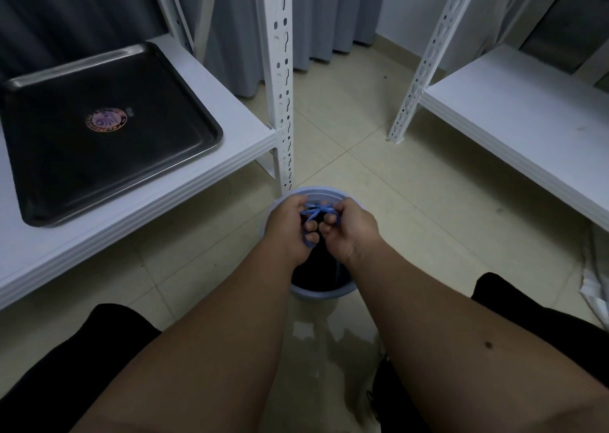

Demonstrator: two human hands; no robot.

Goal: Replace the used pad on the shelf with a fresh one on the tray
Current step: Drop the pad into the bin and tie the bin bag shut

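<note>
Two white shelves stand on the tiled floor [362, 175]: the left shelf [184, 169] and the right shelf [514, 116], well apart, each with a slotted white upright post at its near corner. Grey curtains [316, 17] hang behind them.

One black tray [184, 109] lies flat on the left shelf, with a single round sticker [106, 120] near its middle. Nothing else shows lying in the tray, and no pad can be made out on either shelf from this view.

One round pale blue bin [323, 292] sits on the floor between the shelves, just in front of the left shelf's post; its inside looks dark, perhaps a black liner, though the dim light makes that hard to tell.

Two bare forearms reach down over the bin. The left hand [286, 231] and the right hand [354, 231] are close together above the bin's mouth, both with a closed grip: fingers curled and pinching thin blue strips [316, 210] that cross between them like a knot or bow. A loop of the same blue runs round the left hand's fingers.

Dark-clothed knees show at the lower corners.
</note>
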